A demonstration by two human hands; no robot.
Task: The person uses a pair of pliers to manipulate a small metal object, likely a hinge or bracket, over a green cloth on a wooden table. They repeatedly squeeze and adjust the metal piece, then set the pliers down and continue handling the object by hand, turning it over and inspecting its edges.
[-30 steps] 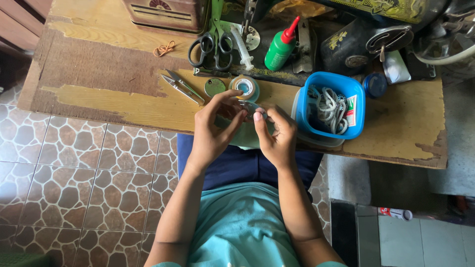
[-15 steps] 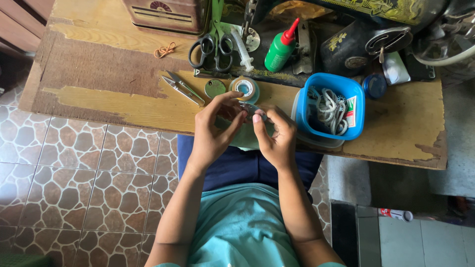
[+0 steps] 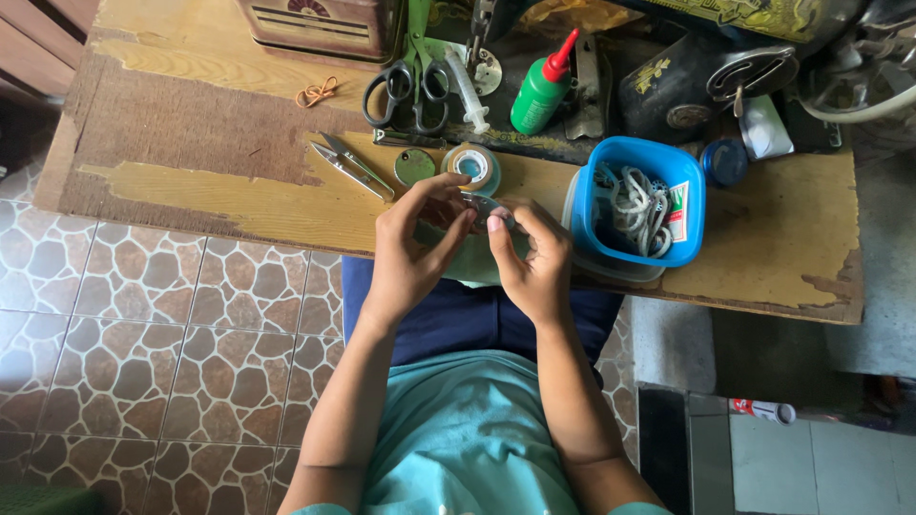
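Note:
My left hand and my right hand meet above the front edge of a worn wooden table. Together their fingertips pinch a small grey metal piece; its exact kind is too small to tell. A pale green cloth lies under the hands, mostly hidden by them. Just beyond the fingers stands a roll of tape and a round green lid.
A blue plastic box of white cords sits right of my hands. Thread snips, black scissors, a syringe, a green glue bottle and a black sewing machine stand behind. Tiled floor at left.
Both hands stay at the same spot. The fingers have shifted slightly on the small piece.

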